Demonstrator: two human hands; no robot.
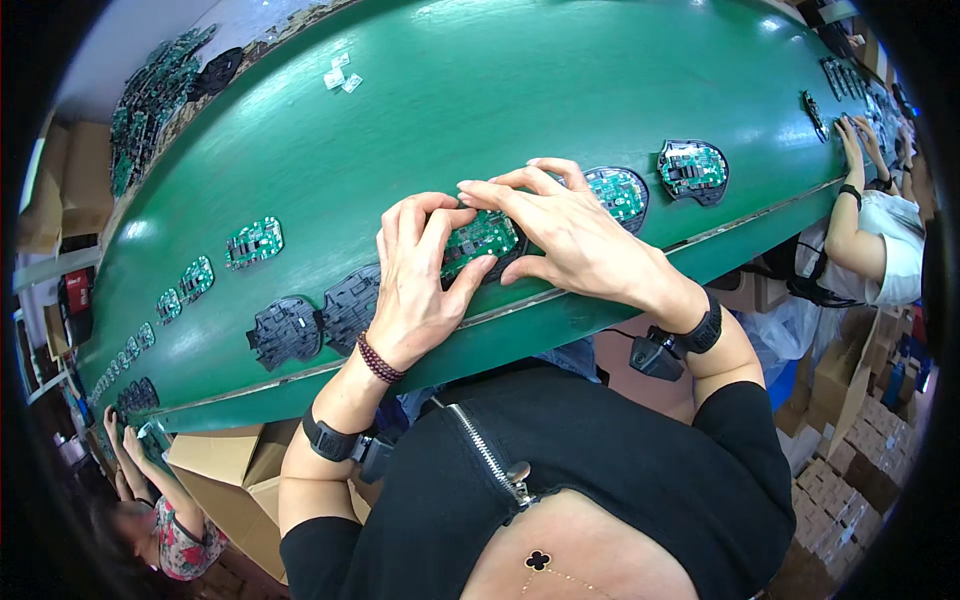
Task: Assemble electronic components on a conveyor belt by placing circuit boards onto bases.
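Near the front edge of the green work surface, a green circuit board (484, 236) sits between my hands, with part of a black plastic shell showing at its right edge. My left hand (412, 275) grips the board's left side, thumb at the near edge and fingers curled over the far edge. Across its right side bends my right hand (583, 238), fingertips at the far edge and thumb near the shell. Just beyond my right hand lies a shell with a board (618, 193) in it, partly covered. Beside my left hand is a bare black shell (352, 303).
Another bare shell (287, 331) lies farther left. A fitted shell (693, 171) is to the right. Loose circuit boards (255, 243) line the left side. White slips (342, 76) lie at the far side. Co-workers' hands (858, 138) work at both ends. A cardboard box (215, 455) stands below left.
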